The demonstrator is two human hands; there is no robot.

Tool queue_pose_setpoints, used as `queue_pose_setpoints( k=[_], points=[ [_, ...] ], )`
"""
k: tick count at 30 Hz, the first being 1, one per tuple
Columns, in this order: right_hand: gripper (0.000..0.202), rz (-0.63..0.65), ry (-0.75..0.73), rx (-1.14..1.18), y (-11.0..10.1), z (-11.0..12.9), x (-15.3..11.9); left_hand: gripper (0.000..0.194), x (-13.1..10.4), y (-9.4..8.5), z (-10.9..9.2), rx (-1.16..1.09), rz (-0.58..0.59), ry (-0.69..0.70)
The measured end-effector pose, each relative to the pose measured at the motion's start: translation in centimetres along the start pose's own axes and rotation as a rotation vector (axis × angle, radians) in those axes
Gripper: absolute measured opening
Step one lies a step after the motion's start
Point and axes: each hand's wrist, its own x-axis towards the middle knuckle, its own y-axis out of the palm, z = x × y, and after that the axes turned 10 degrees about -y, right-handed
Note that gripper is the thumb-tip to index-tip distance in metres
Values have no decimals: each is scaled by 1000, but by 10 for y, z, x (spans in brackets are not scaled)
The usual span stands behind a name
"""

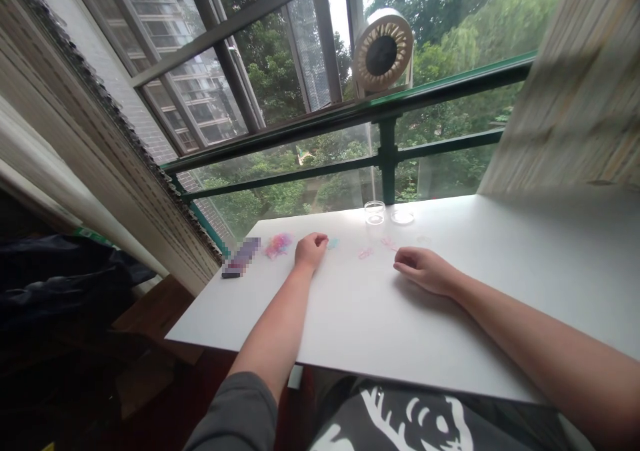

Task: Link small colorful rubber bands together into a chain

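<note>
My left hand is closed in a pinch over the white table, at the left edge of a small teal pile; what its fingers hold is too small to tell. Left of it lies a larger heap of pink, purple and orange pieces. Two small pink piles, one nearer and one further right, lie between my hands. My right hand rests on the table with curled fingers, thumb near the fingertips; its grip is hidden. A faint pale pile is behind it.
A clear round dish and a clear lid or shallow dish stand at the back edge of the white table. A blurred dark phone-like object lies at the left. Behind are a green railing and a round fan.
</note>
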Motion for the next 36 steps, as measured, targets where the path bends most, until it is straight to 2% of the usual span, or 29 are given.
queue_pose_setpoints(
  k=[4,8,11,13,15,18,24,30,36],
  points=[
    [20,1,2,-14,0,1,0,21,4,-28,10,-95,-61,-36],
    [20,-5,4,-20,0,2,-1,23,0,-64,33,-30,-184,-94],
    [20,0,-2,-35,0,2,-1,24,-10,-82,57,150,-167,-250],
    [21,5,-4,-46,0,1,-1,38,-15,-88,71,237,-180,-389],
    [21,9,-1,-52,0,0,-1,50,-17,-89,79,290,-208,-472],
    [21,12,4,-54,0,-1,-1,49,-18,-86,80,337,-184,-456],
    [21,13,7,-61,0,0,0,39,-22,-73,62,421,-59,-351],
    [21,7,5,-57,0,2,0,42,-24,-61,45,555,-37,-389],
    [20,4,8,-43,0,4,-1,53,-23,-60,40,627,-14,-416]
  ],
)
